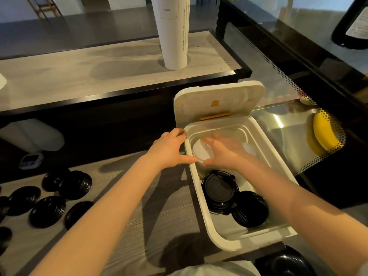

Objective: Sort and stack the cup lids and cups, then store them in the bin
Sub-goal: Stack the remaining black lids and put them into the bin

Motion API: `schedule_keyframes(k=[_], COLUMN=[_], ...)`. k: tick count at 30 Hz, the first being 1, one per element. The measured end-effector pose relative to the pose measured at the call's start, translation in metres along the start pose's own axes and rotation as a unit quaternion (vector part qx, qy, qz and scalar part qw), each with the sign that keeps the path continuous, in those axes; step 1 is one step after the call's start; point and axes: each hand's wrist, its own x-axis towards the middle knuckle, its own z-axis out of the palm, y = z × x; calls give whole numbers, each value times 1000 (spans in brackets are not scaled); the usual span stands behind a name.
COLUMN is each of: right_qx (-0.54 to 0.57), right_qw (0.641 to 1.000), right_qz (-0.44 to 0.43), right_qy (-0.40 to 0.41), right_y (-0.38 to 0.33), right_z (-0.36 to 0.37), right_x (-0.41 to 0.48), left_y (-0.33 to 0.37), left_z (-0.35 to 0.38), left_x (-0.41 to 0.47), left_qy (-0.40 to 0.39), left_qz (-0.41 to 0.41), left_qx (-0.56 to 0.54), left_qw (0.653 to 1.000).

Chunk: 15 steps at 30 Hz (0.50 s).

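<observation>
Head view: the left hand [171, 150] braces on the rim of the white rectangular plastic bin [205, 208], fingers spread and relaxed. The right hand [225, 152] is inside the bin, its blurred fingers splayed over a white round disc [201, 151], possibly a cup stack's end; I cannot tell if they touch. Behind its wrist lie stacked glossy black plastic lids [221, 191]. More black lid stacks [47, 210] sit on the wooden counter, left of the left fingers.

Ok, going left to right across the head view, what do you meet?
Black lid stacks on the counter → left hand → right hand → yellow banana-shaped thing behind the glass.
</observation>
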Motion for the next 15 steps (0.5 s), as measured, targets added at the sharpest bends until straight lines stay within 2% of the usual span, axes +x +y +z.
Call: schedule_keyframes(k=[8, 15], right_qx=[11, 57], right_qw=[1000, 992], right_qz=[4, -40], right_qy=[-18, 106], right_y=[5, -15], right_z=[-5, -22], right_x=[-9, -24], left_y=[4, -11], left_z=[-1, -16], left_x=[-11, -49], left_qy=[-1, 48], left_qz=[-4, -41], left_qx=[3, 69], left_qw=[1000, 996])
